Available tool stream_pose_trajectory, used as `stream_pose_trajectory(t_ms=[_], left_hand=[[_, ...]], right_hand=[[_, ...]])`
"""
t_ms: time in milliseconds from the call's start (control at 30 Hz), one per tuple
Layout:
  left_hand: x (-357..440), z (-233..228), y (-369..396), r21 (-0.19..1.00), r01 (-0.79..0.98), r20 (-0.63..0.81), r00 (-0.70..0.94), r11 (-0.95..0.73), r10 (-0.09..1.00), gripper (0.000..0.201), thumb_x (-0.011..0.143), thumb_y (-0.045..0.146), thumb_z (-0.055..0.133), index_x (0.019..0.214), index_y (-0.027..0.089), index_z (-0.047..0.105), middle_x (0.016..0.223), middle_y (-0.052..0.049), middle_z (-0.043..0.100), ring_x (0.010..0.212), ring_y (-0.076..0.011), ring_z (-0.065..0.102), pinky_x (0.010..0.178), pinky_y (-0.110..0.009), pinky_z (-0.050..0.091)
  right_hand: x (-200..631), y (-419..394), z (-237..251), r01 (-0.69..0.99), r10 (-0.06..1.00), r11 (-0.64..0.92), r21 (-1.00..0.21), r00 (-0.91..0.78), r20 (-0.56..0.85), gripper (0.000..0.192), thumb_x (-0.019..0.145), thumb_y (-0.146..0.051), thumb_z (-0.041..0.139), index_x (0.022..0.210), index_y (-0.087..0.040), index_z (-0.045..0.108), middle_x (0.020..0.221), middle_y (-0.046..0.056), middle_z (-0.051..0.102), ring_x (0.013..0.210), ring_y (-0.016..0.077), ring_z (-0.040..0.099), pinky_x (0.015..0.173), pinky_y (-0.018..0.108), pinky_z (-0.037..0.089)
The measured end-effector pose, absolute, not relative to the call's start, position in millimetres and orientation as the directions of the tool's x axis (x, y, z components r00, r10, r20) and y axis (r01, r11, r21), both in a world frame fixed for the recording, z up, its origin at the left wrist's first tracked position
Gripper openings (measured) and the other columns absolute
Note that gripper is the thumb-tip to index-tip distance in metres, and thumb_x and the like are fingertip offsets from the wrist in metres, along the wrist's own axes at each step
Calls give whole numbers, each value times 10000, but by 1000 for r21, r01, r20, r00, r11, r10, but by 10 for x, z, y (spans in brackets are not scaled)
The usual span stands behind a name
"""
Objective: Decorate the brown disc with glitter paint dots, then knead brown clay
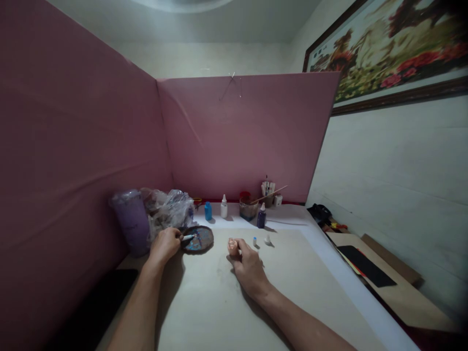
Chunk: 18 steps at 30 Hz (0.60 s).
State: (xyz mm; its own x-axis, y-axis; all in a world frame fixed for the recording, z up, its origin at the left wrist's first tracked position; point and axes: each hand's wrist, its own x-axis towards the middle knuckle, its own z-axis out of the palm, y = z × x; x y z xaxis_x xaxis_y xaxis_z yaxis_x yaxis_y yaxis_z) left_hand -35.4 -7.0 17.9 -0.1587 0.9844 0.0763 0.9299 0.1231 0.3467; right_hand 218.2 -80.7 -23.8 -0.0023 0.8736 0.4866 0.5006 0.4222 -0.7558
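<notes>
My left hand point(166, 245) is closed around a white pen-like marker point(187, 237), whose end reaches over a round dark palette point(205, 240). Blue and brown paint smears cover the palette. In the fingertips of my right hand point(251, 269) is a small pinkish-orange, shiny object point(231, 246), held just above the board; its exact kind cannot be made out. To the right of those fingers stand a small blue-and-white cap point(255, 241) and a white cap point(267, 239).
Behind stand a blue bottle point(208, 211), a white dropper bottle point(224, 207), a dark purple bottle point(261, 217) and a water cup point(248, 210) with a brush across it. A purple tumbler point(130, 222) and crumpled plastic bag point(171, 209) are left. Pink panels point(241, 136) enclose the table.
</notes>
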Motion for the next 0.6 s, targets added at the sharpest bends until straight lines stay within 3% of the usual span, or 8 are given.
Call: stream_pose_trajectory(t_ms=[600], left_hand=[[-309, 254, -134, 315, 931, 68, -218, 187, 973, 268, 782, 250, 493, 910, 223, 726, 1007, -138, 713, 944, -291, 644, 662, -303, 414]], right_hand=[[2184, -811, -221, 490, 875, 424, -761, -6, 484, 212, 713, -79, 542, 866, -226, 534, 867, -1, 657, 777, 160, 591, 708, 250, 414]])
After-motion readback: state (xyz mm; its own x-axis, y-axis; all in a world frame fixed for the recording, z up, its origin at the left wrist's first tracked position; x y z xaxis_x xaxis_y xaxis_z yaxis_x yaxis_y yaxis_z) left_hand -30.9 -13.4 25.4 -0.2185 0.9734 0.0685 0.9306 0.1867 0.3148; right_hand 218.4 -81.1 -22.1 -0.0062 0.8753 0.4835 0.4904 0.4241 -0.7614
